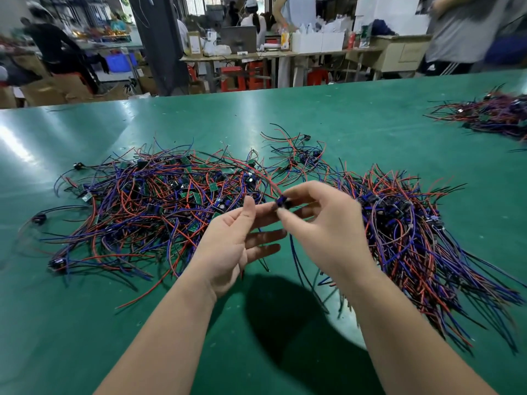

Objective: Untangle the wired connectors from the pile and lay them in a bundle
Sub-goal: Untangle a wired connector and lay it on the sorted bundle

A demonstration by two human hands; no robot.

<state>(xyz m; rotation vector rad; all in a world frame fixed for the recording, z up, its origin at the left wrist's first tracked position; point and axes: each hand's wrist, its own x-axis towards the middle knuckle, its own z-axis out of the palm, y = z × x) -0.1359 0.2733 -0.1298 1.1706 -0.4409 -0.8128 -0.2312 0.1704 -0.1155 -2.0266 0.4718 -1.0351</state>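
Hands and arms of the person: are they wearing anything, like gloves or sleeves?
No. The left hand and right hand are bare: no gloves, rings or watch. The left forearm and right forearm show no sleeve as far as the picture reaches.

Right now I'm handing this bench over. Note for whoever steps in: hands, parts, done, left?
Hands: right hand pinches one connector, whose red wire trails back over the tangled pile. The left hand is open, fingertips beside the connector.
Parts: pile on the left of the table, bundle on the right, small clump behind.
Done: bundle well started.
Left: free this connector, lay it on the bundle, and clear the pile.
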